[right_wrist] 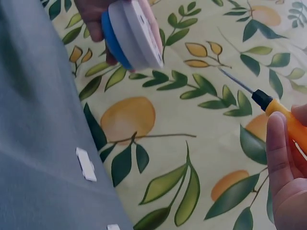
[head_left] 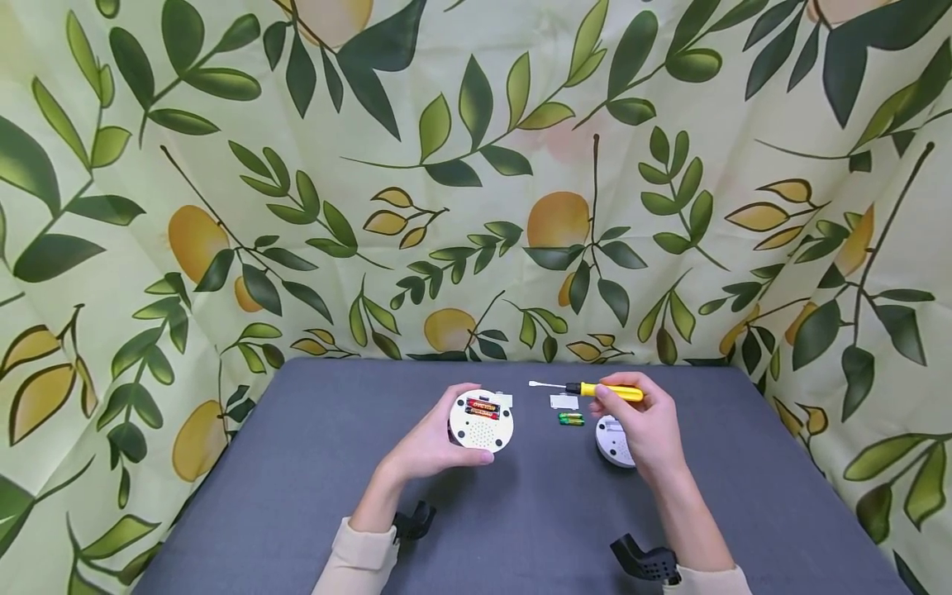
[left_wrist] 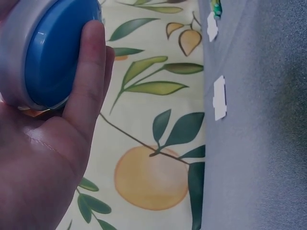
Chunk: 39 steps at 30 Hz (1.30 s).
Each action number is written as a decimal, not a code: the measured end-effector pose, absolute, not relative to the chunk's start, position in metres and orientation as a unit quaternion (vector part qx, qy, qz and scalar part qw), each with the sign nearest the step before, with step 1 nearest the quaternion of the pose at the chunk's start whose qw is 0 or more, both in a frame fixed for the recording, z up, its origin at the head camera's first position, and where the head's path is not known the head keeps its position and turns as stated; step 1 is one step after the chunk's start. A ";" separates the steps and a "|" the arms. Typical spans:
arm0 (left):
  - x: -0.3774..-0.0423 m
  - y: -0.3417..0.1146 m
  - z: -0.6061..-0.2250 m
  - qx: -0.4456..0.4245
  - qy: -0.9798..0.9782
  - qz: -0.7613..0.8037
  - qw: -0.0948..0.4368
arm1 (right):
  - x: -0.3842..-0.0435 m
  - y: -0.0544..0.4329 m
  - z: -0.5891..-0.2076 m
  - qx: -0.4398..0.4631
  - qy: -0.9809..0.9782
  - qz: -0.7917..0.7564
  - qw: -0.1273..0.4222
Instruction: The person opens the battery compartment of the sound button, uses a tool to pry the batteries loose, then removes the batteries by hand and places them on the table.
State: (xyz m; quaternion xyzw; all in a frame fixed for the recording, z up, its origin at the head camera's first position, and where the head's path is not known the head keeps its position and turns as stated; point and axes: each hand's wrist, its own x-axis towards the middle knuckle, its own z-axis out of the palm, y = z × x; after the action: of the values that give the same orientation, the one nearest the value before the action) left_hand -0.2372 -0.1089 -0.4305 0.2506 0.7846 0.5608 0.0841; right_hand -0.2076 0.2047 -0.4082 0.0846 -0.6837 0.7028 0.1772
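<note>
Nearest you, your pale sleeves (head_left: 364,543) come in over the near part of the desk (head_left: 320,463), with a black wrist mount (head_left: 645,562) by the right cuff and another by the left. Your left hand (head_left: 433,442) grips a round white device (head_left: 485,431) above the desk, its perforated underside turned toward your head camera and two red batteries (head_left: 483,406) showing in the uncovered compartment; the wrist views show its other side is blue. Your right hand (head_left: 650,421) grasps a yellow screwdriver (head_left: 611,392) by the handle, the tip pointing left, well apart from the device. Beneath that hand a second round device (head_left: 614,444) sits on the desk, partly hidden. Farther back lie two green batteries (head_left: 571,419), and just beyond them a white cover (head_left: 564,402); another small white piece (left_wrist: 219,98) also lies on the plain grey-blue surface. Behind the desk's far edge, a pale cloth (head_left: 446,202) printed with leaves and orange fruit hangs, wrapping round both sides.
</note>
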 end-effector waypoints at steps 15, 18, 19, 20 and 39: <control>-0.238 -0.106 -0.433 0.272 0.774 0.565 0.091 | -0.207 0.195 -0.411 0.108 -0.700 0.689 0.154; -0.239 -0.105 -0.434 0.279 0.764 0.574 0.096 | -0.209 0.196 -0.412 0.113 -0.710 0.679 0.145; -0.239 -0.104 -0.434 0.282 0.759 0.578 0.099 | -0.209 0.196 -0.413 0.113 -0.715 0.676 0.141; -0.239 -0.104 -0.434 0.284 0.755 0.583 0.100 | -0.210 0.196 -0.413 0.114 -0.719 0.672 0.138; -0.240 -0.104 -0.438 0.320 0.669 0.657 0.135 | -0.214 0.198 -0.421 0.108 -0.730 0.666 0.110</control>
State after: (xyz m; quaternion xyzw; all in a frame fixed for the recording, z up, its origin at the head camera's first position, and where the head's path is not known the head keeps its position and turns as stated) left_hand -0.2404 -0.1041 -0.4384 0.3198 0.6691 0.6570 0.1355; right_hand -0.2136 0.1979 -0.4209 0.1076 -0.7298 0.6661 0.1099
